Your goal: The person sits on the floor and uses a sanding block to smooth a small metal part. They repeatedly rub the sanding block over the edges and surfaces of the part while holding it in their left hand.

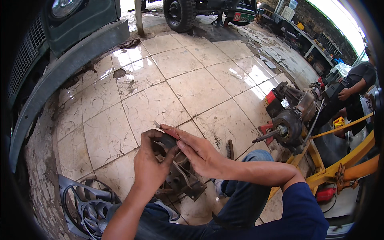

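A grey fan shroud (86, 204) lies nearest. Above the lap, the left hand (150, 160) clamps a rusty metal casting (180, 178). The right hand (200, 152) pinches a flat red-handled blade (168, 132), its long axis pointing up-left, over cracked floor tiles (192, 80). Farther right sits an axle assembly (294, 120).

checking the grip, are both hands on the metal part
Yes, the left hand and right hand both grip the dark metal part held over the tiled floor.
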Demonstrator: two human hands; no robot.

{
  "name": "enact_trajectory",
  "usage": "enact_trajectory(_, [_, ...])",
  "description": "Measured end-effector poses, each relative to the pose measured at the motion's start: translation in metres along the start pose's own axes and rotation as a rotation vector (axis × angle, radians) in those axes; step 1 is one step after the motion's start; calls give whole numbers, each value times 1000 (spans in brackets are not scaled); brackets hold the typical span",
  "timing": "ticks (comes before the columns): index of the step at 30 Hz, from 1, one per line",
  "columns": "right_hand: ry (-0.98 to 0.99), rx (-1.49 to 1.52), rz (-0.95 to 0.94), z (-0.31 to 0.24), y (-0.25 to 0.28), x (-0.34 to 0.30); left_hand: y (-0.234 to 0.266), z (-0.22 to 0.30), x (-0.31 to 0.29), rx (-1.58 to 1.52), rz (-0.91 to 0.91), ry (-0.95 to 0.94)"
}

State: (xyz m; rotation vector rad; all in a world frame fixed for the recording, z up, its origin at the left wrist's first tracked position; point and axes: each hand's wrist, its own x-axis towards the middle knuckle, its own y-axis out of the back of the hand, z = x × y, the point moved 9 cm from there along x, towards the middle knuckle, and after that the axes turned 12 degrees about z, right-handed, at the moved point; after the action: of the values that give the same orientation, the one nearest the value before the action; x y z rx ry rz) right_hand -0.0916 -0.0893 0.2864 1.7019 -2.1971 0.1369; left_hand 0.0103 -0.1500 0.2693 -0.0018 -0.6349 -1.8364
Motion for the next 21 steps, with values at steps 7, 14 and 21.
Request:
enact_trajectory(7, [30,-75,-3,6,-1,0,-3,-3,-3,24,8,-38])
enact_trajectory(14, [-24,-28,-4,9,3,2,-3,-8,0,116,-4,-61])
enact_trajectory(21, [-24,-28,-4,10,5,0,-7,-12,-4,63,-5,9])
